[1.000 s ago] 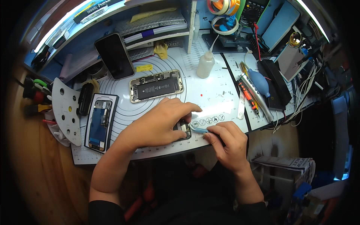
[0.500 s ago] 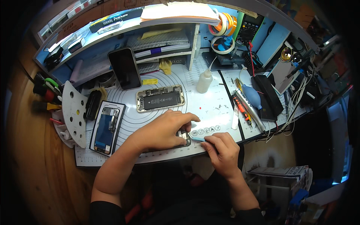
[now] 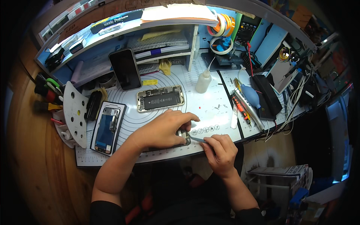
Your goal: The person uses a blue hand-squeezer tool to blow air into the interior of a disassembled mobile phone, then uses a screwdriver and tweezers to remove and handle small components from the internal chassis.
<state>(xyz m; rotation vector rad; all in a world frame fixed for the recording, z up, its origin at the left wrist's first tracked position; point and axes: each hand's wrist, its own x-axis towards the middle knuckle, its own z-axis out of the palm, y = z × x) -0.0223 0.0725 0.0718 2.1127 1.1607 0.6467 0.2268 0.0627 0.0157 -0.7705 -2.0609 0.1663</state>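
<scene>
My left hand (image 3: pixel 167 126) bends over a dark phone screen assembly (image 3: pixel 184 138) at the mat's near edge. Its thumb and fingers grip the part and cover most of it; only the right end, with small metal pieces, shows. Between the thumb and fingers of my right hand (image 3: pixel 221 152) is a slim grey-blue pair of tweezers (image 3: pixel 198 139), its tip close to that end of the assembly. Beyond my left hand lies an opened phone body (image 3: pixel 160 99), its black battery facing up. A phone screen (image 3: pixel 107 130) rests in a box tray to the left.
A dark phone (image 3: pixel 125 69) leans at the back left. A white dropper bottle (image 3: pixel 203 81) stands at the centre right. Farther right are a blue air blower (image 3: pixel 251 96), a silver pen-shaped tool (image 3: pixel 249 109) and loose cables. A white perforated holder (image 3: pixel 73 112) stands far left.
My right hand has shifted slightly left, and the tweezers have turned a little, now looking darker. My left hand keeps its place on the assembly.
</scene>
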